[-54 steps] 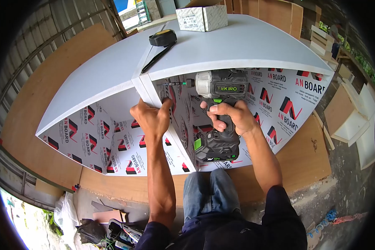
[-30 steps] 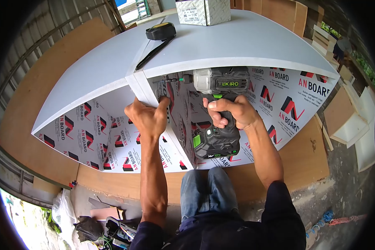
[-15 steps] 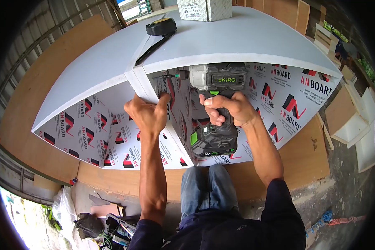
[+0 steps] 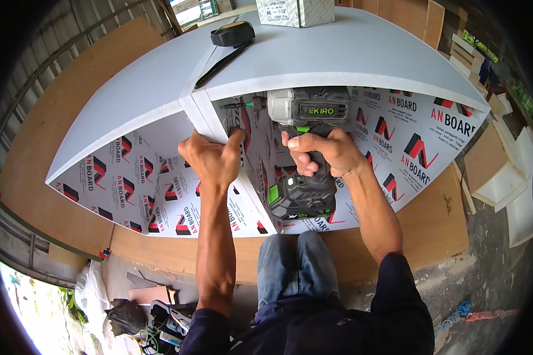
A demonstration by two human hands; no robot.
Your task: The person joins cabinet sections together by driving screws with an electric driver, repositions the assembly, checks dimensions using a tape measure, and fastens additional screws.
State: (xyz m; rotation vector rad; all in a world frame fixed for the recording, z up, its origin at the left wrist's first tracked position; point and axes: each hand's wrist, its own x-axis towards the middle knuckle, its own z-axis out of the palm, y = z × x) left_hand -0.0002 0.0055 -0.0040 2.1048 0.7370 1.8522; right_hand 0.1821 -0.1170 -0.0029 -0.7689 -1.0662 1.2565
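Note:
My right hand [image 4: 326, 152] is wrapped round the handle of a black and grey cordless drill [image 4: 311, 110] marked TEKIRO. Its bit [image 4: 238, 106] points left at the inner face of the double divider panel [image 4: 204, 118]; I cannot tell whether the tip touches. My left hand [image 4: 214, 158] grips the divider's front edge below the bit, thumb on the right side and fingers on the left. The open-fronted cabinet [image 4: 337, 80] has a grey top and white inner walls printed ANBOARD. The drill's battery [image 4: 302, 198] hangs low in the right compartment.
A tape measure [image 4: 233, 34] with a black strap lies on the cabinet top, near a box of screws [image 4: 296, 12]. Below runs a wooden board [image 4: 420, 231]. Offcuts and box parts [image 4: 497, 160] stand at right; bags and tools [image 4: 154, 325] lie at lower left.
The drill has shifted very slightly left relative to the divider. The view has moved a little; my left hand keeps its grip on the divider.

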